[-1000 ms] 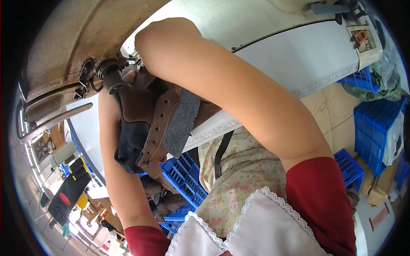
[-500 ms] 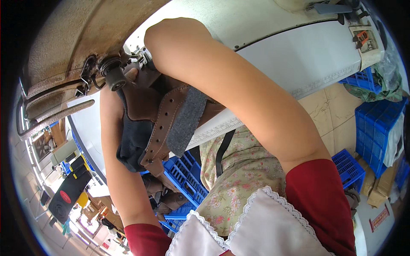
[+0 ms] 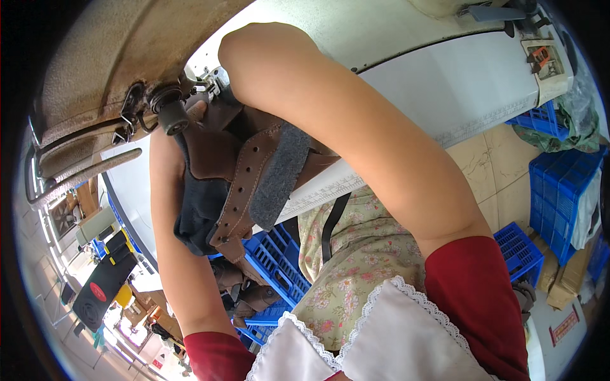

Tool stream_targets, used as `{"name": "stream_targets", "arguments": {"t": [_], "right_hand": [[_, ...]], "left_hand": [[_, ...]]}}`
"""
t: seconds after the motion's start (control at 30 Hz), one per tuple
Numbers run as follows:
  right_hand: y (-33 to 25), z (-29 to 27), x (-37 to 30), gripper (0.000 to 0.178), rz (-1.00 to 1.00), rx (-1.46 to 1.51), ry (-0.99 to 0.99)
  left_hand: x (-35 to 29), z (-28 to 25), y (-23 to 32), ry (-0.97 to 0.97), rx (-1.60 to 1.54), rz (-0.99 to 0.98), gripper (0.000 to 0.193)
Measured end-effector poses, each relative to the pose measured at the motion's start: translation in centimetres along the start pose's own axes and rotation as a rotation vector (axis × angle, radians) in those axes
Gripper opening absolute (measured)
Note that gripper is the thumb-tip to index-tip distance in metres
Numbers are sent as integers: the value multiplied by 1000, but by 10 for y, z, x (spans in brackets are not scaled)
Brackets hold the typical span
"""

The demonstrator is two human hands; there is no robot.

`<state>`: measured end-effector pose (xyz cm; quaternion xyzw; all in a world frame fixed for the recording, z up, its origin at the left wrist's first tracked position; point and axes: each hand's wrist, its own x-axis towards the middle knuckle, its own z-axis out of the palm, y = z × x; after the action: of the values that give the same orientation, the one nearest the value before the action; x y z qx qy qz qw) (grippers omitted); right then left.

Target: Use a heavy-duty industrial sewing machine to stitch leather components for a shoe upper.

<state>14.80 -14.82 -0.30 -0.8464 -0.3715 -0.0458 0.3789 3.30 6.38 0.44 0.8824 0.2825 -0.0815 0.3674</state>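
A brown leather piece (image 3: 213, 154) with dark fabric lining (image 3: 198, 209) sits under the sewing machine head (image 3: 121, 57). From it hangs a stitched strap with a row of punched holes (image 3: 243, 184), beside a grey felt strip (image 3: 279, 178). My left hand (image 3: 198, 112) is at the leather's far left edge, by the presser foot. One fingertip presses on the leather; the machine and the piece hide the rest. My right hand (image 3: 254, 57) bends over the work from the right, close to the needle area. Its fingers are hidden behind the wrist and leather.
The white machine table (image 3: 445, 82) has a ruler along its near edge (image 3: 457, 134). Below it, a blue plastic crate (image 3: 279, 263) stands by several brown leather pieces (image 3: 254, 301). More blue crates (image 3: 562, 197) are at the right. A knee-height floral apron (image 3: 356, 247) covers my lap.
My right wrist and forearm have shifted slightly to the right and up. The felt strip and the leather near it have moved a little to the right. The left arm stays almost still.
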Motion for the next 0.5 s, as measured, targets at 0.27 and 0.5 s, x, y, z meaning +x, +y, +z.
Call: {"name": "stream_targets", "arguments": {"t": [0.27,0.5], "right_hand": [[-4,-2,6,7,22,-29,-71],[6,8,2,13,-47,-36,58]], "left_hand": [[8,0,-19,20,-45,96,25],[13,-3,-23,-28,-17,45,24]]}}
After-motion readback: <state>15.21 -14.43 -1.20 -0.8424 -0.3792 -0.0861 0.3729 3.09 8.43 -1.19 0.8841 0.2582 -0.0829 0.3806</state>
